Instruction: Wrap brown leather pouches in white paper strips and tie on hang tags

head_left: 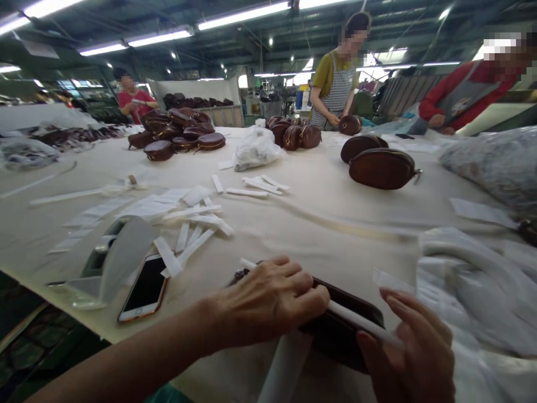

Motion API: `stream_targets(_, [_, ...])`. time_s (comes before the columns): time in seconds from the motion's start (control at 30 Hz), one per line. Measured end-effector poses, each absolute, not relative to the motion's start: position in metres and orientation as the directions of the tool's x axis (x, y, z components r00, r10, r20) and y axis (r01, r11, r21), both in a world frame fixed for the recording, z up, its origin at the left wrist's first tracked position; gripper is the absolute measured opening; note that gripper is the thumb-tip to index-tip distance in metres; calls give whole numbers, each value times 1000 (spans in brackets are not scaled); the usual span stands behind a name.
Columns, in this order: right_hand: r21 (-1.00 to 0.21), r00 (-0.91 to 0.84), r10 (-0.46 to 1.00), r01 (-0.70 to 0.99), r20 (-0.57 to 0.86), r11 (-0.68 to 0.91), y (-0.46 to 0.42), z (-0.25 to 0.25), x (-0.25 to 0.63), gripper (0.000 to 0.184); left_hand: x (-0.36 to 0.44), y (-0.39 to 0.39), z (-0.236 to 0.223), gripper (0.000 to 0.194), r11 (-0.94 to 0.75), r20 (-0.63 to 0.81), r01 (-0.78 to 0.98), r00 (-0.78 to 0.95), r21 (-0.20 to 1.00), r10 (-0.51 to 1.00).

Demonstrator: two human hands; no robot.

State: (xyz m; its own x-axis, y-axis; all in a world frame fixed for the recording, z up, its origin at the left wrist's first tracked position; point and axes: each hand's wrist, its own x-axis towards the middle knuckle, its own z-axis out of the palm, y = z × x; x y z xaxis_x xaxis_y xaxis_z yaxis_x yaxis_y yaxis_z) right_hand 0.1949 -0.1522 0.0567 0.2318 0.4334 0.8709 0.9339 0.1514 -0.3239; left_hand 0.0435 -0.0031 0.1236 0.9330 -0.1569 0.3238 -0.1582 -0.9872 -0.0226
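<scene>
A dark brown leather pouch lies tilted at the table's near edge, partly covered by my hands. Along its upper side runs a narrow white strip. My left hand is closed over the strip and the pouch's top, fingers curled. The strip's far end pokes out beyond its knuckles, beside a small metal part. On the other side, my right hand curves around the strip's near end, thumb by the pouch's edge and fingers partly extended. Beneath the pouch is a wider white piece.
Loose white strips lie left of centre, near a phone and a tape dispenser. Two brown pouches stand ahead; more are piled behind. Clear plastic wrapping is at right. Co-workers stand across the table.
</scene>
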Motion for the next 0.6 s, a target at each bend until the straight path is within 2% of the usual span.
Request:
stream_targets(0.07, [-287, 182, 450, 942, 874, 177, -151, 57, 194, 36, 54, -8, 119, 15, -984, 310, -173, 934, -36, -176])
stream_targets(0.13, [-265, 122, 526, 942, 842, 204, -150, 57, 194, 29, 59, -7, 112, 15, -983, 321, -178, 930, -34, -180])
stream_targets(0.3, [-358, 172, 613, 913, 771, 195, -154, 56, 198, 23, 52, 7, 99, 23, -990, 398, -130, 912, 50, -100])
stream_targets(0.43, [-360, 180, 640, 919, 747, 161, -163, 56, 201, 23, 36, 15, 92, 25, -991, 531, -97, 847, 97, -31])
stream_targets(0.6, [-385, 168, 694, 908, 700, 167, -165, 58, 201, 24, 26, 16, 86, 25, -982, 559, -134, 829, 134, -37])
